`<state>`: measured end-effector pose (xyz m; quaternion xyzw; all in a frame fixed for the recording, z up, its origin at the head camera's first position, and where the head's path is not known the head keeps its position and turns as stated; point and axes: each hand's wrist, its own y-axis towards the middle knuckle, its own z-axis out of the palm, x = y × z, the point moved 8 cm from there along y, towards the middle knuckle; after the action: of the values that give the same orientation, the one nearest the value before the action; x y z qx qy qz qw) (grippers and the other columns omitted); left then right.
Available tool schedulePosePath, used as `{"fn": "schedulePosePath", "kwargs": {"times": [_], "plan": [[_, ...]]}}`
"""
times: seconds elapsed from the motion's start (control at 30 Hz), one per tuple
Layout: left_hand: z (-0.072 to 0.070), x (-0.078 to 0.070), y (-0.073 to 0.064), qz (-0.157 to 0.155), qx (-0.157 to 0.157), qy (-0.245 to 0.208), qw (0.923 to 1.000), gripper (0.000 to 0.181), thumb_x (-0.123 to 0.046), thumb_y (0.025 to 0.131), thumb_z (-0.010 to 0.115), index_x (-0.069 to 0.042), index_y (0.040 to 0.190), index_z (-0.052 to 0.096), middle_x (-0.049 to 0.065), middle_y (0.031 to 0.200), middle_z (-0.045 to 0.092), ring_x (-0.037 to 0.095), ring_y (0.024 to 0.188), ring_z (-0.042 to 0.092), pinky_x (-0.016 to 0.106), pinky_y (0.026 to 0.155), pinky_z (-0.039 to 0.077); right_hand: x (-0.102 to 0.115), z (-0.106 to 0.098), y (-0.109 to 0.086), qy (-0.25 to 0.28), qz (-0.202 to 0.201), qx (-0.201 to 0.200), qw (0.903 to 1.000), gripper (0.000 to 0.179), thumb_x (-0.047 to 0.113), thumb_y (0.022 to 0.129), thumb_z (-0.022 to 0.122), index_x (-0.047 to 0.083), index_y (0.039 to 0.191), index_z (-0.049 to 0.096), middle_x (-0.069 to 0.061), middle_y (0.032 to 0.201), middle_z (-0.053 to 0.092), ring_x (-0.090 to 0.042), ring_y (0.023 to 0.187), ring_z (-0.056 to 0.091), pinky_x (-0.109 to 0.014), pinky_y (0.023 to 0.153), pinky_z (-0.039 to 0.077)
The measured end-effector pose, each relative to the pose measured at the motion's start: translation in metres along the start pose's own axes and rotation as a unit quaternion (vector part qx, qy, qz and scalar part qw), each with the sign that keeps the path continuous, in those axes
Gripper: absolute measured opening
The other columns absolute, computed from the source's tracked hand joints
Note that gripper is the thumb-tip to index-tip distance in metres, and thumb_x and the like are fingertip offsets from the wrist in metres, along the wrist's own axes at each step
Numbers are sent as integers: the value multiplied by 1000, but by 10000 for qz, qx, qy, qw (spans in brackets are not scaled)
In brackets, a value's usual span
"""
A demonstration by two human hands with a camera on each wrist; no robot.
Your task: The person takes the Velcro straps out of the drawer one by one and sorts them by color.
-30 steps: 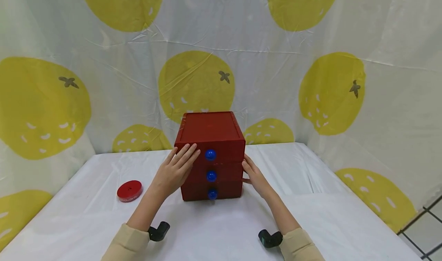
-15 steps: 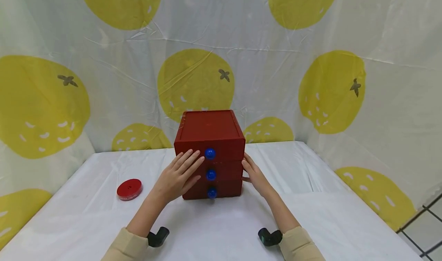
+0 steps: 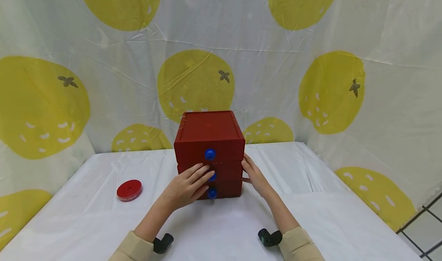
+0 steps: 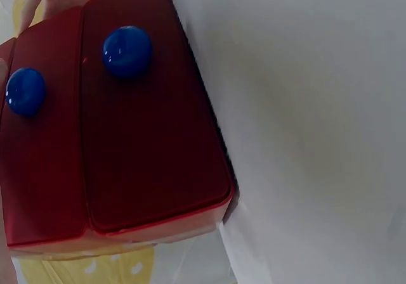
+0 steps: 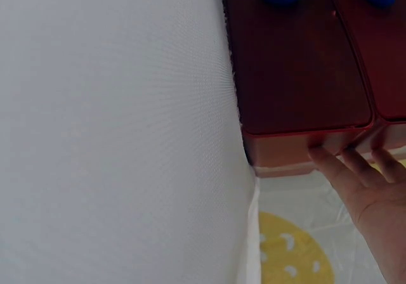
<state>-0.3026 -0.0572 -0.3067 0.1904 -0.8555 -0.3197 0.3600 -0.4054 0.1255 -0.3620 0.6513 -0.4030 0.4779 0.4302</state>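
Observation:
A red chest (image 3: 210,126) with three drawers stands mid-table, its drawers closed. Each drawer front bears a round blue knob: the top knob (image 3: 210,154), the middle knob (image 3: 212,176) and the bottom knob (image 3: 212,193). My left hand (image 3: 186,186) lies across the middle drawer's front, fingers extended, partly covering the middle knob in the head view. In the left wrist view that hand barely shows at the left edge, near the middle knob (image 4: 25,92). Against the chest's right side rest the fingertips of my right hand (image 3: 254,176), fingers spread in the right wrist view.
Left of the chest, a flat round red disc (image 3: 129,190) with a pale rim lies on the white-covered table (image 3: 221,230). Behind hangs a white curtain (image 3: 259,80) printed with yellow fruit. Dark grid bars (image 3: 419,224) appear at the lower right.
My left hand has slid down and right across the chest's front, from the top drawer to the middle knob. The right hand has stayed at the side.

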Motion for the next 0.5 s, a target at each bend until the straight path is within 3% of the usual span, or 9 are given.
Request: {"fn": "schedulePosePath", "kwargs": {"times": [0.1,0.3,0.5], "plan": [[7,-5,-1,32,126,-80,9999,38,-34,91,52,-13,122,57,3,118,61,19,109,56,29,88,51,-1,1,0,13,27,13,10000,55,40,98,31,20,146,14,-12,148,26,-34,135,29,-51,96,43],[16,-14,0,123,378,28,9992,40,-32,86,59,-15,122,56,3,120,60,18,110,56,27,92,48,-2,2,0,11,44,1,10000,56,41,97,32,20,146,14,-12,148,26,-34,135,28,-51,96,43],[22,-14,3,56,717,351,9968,51,-27,70,77,-19,118,59,0,120,59,16,111,54,24,91,48,0,0,0,16,15,7,10000,56,41,98,32,20,146,14,-12,149,25,-33,136,27,-51,96,43]]}}
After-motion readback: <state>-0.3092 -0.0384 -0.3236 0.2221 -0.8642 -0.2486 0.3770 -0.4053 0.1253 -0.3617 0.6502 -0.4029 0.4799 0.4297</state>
